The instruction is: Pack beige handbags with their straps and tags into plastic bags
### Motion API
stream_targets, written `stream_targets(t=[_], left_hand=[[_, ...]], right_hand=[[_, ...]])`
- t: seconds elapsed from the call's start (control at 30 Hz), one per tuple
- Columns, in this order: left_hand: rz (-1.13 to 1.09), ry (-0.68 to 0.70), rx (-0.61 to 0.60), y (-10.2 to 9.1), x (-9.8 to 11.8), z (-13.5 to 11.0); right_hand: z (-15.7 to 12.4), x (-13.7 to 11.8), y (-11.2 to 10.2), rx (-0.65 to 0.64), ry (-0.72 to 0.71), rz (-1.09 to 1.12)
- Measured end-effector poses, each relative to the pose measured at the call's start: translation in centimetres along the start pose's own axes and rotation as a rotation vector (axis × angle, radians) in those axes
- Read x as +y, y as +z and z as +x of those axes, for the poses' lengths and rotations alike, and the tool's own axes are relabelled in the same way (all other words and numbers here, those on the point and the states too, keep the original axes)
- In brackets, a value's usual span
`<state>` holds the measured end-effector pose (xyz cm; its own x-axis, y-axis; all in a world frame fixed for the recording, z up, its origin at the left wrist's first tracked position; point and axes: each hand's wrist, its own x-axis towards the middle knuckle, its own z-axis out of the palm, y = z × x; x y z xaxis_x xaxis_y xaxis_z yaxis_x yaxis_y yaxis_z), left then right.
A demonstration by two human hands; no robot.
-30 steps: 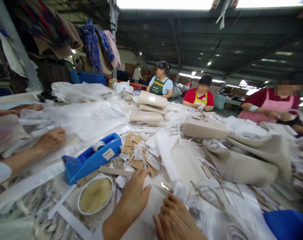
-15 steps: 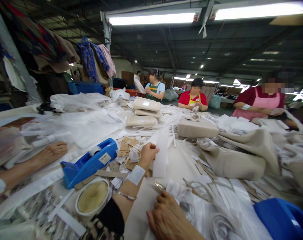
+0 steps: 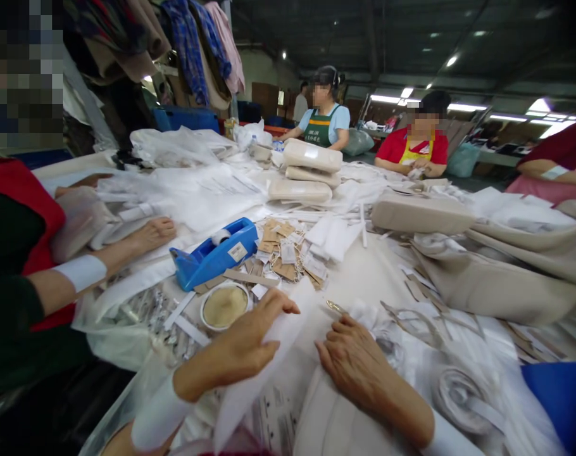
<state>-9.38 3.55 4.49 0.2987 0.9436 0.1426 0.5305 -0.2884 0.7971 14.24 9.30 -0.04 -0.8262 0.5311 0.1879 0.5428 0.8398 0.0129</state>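
Note:
My left hand (image 3: 243, 345) is closed on a long white paper strip (image 3: 269, 354) that runs down toward me over the white fabric on the table. My right hand (image 3: 357, 361) lies curled on the white fabric (image 3: 326, 418) beside it, with a small metal snipper (image 3: 334, 307) showing just past its fingers. I cannot tell if the right hand grips the snipper. A white dish of yellowish paste (image 3: 225, 305) and a blue tape dispenser (image 3: 214, 252) sit just beyond my left hand.
A pile of brown and white tags (image 3: 288, 253) lies behind the dispenser. Beige bags (image 3: 421, 214) and stacked packets (image 3: 311, 155) cover the table. A co-worker's arm (image 3: 121, 250) reaches in from the left. Other people work at the far side. A blue bin (image 3: 558, 399) sits at right.
My left hand pulled back from the tag pile, bringing the white strip down in front of me. The view dropped and shifted right, and the co-worker at left came into frame.

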Motion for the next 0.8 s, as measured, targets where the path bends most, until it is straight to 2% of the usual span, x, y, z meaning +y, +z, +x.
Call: stream_targets(t=[0.07, 0.13, 0.17, 0.23, 0.33, 0.5, 0.63, 0.8], left_hand=[[0.223, -0.010, 0.049, 2.0, -0.5, -1.9], [0.401, -0.088, 0.137, 4.2, -0.9, -3.4], [0.447, -0.127, 0.134, 5.2, -0.9, -3.8], [0.446, -0.184, 0.051, 6.5, -0.6, -4.2], [0.408, -0.252, -0.023, 7.2, 0.1, -3.9], [0.464, -0.377, 0.064, 7.6, 0.1, -3.8], [0.292, -0.301, 0.106, 7.6, -0.3, -3.9], [-0.350, -0.249, 0.141, 5.2, -0.5, -2.7]], right_hand=[[0.1, -0.1, -0.2, -0.012, 0.003, 0.009], [0.1, -0.1, -0.3, -0.025, 0.005, 0.014], [0.1, -0.1, -0.3, -0.034, 0.006, 0.015], [0.0, 0.0, -0.3, -0.045, 0.001, 0.021], [0.0, 0.2, -0.3, -0.017, -0.024, 0.055], [0.1, 0.3, -0.6, 0.070, -0.079, 0.096], [0.0, 0.5, -1.1, 0.127, -0.123, 0.132], [-0.5, 0.9, -1.9, 0.205, -0.107, 0.240]])
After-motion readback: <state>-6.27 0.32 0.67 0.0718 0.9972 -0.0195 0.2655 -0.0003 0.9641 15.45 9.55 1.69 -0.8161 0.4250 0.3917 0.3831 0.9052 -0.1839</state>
